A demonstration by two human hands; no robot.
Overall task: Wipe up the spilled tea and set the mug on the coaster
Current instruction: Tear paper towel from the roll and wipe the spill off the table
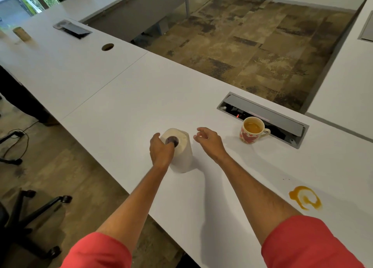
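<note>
Two bare hands extend over a white counter [125, 98]. Left hand [161, 150] rests on the near upper edge of an upright paper towel roll [181, 154], thumb on the roll's left side and fingers curled over the top at the dark core; whether it grips firmly cannot be determined. Right hand [210, 139] hovers just to the right of the roll, fingers loosely curled and apart, touching nothing.

Mug [252, 131]: white with red hearts, upright, partly filled with orange-brown tea, handle pointing right. It stands on the counter directly in front of an open grey cable box [268, 116], well to the right of the roll.

Spilled tea [305, 197]: an orange-brown ring-shaped puddle on the counter near the front edge, right of the right forearm, well apart from the mug.

Both sleeves are red. An office chair base [30, 217] stands on the floor at lower left.
</note>
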